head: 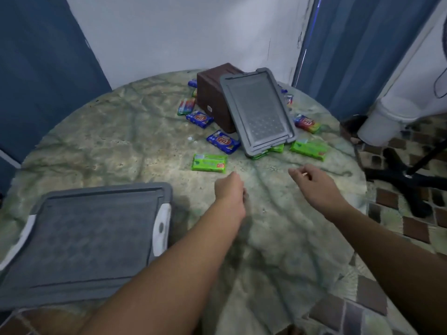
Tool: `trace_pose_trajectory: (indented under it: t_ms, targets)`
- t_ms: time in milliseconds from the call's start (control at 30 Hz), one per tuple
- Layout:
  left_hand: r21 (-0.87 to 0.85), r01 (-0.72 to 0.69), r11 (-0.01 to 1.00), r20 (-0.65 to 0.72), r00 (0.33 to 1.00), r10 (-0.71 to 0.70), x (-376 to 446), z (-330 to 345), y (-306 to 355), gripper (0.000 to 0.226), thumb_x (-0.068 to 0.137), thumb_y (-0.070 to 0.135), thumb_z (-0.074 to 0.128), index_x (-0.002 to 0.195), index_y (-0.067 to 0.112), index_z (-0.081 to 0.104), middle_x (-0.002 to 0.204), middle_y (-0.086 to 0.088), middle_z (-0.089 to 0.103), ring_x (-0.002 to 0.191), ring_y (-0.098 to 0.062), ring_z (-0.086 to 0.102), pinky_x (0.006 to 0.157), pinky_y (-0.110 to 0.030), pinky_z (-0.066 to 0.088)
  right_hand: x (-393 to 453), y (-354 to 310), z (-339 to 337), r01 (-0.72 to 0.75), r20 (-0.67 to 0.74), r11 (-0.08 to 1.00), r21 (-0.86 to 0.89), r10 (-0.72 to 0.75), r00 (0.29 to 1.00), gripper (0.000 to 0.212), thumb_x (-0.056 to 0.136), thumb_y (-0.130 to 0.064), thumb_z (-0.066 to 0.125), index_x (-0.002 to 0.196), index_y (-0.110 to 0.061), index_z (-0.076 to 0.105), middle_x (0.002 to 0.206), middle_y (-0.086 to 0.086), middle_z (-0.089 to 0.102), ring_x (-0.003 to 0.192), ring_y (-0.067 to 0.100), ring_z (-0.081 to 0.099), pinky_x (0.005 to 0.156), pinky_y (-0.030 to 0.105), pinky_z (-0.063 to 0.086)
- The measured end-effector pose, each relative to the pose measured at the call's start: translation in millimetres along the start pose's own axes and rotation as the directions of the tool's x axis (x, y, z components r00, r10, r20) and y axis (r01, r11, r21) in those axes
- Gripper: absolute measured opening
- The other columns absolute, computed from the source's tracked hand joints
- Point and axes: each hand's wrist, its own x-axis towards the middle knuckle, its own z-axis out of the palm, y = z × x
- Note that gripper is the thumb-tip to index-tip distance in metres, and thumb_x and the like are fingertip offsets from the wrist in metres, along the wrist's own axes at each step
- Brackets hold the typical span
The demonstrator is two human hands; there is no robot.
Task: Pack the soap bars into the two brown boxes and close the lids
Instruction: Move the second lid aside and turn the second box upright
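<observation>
Two gray lids are seen on the round surface [96,131], and only one of them is fastened. At the near left edge, the closed box [84,240] is shown with its lid down flat and a white latch [161,228] at its right side, so this box is judged to be finished or nearly so.

Toward the middle of the surface, both hands are held low over bare stone with nothing in them. The left hand [229,189] is turned knuckles-up with fingers curled under; whether they are tightly closed cannot be told. The right hand [312,180] is loosely half-open, fingers bent and pointing left. Both are judged to be on the way to the scattered bars.

Just beyond the hands, a green soap bar [209,163] lies alone, nearest to the left hand. Another green bar [309,148] lies further right. Blue-wrapped bars [223,142] and multicolored ones [306,123] are spread around the second box.

Toward the far edge, the brown box [212,97] is seen with its loose lid [257,110] leaned against its right side, resting partly on green bars. It is presumably propped there to keep the box accessible for filling. The inside of the box cannot be seen.
</observation>
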Motion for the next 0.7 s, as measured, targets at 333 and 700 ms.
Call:
trace_pose_trajectory:
  t_ms: [333, 700]
  targets:
    - [-0.024, 0.050, 0.998, -0.188, 0.981, -0.053, 47.1, 118.3, -23.7, 0.039, 0.094, 0.023, 0.055, 0.127, 0.005, 0.064, 0.114, -0.014, 0.071, 0.095, -0.027, 0.069, 0.068, -0.030, 0.049, 116.8, 27.3, -70.8, 0.112, 0.205, 0.990, -0.089, -0.092, 0.975, 0.022, 0.100, -0.045, 0.060, 0.101, -0.023, 0.062, 0.065, -0.005, 0.054, 0.065, 0.015, 0.053, 0.058, 0.033, 0.036]
    - [0.031, 0.103, 0.994, -0.104, 0.990, -0.100, 101.1, 151.5, 7.4, 0.022, 0.100, 0.019, 0.046, 0.079, 0.017, 0.048, 0.071, 0.000, 0.047, 0.054, -0.012, 0.043, 0.049, -0.024, 0.037, 200.2, 8.8, -45.2, 0.163, 0.219, 0.984, -0.078, -0.142, 0.965, 0.020, 0.098, -0.035, 0.063, 0.114, -0.025, 0.061, 0.100, -0.002, 0.066, 0.094, 0.024, 0.065, 0.080, 0.036, 0.052]
